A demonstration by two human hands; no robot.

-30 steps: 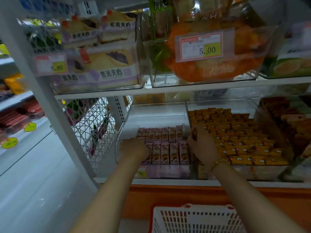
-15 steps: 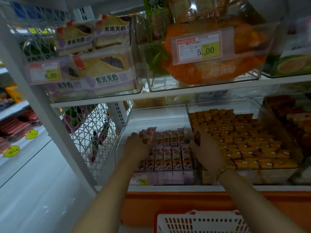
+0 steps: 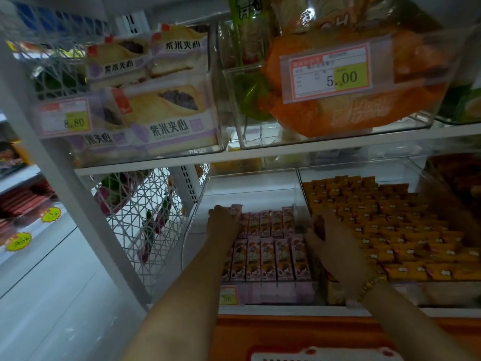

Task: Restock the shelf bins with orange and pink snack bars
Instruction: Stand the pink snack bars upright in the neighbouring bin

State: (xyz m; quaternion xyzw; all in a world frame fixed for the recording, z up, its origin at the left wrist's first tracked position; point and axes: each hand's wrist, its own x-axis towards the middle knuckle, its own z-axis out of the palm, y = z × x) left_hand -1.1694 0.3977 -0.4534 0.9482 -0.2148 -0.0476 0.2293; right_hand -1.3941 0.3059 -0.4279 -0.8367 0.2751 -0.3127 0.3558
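Pink-wrapped snack bars (image 3: 268,259) lie between two reaching hands: the left hand (image 3: 223,224) pinches a rear bar (image 3: 236,209), while the right hand (image 3: 338,246) hides its grip.

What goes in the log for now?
step: arranging pink snack bars | left hand: grips back-row end bar | right hand: touches row's right end | orange snack bars: bin filled

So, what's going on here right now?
A person seems to be squaring up the pink snack bars in the clear bin. The left hand is at the left end of the back row, where one bar sticks up. The right hand lies against the rows' right end. The orange bars alongside look fully stocked.
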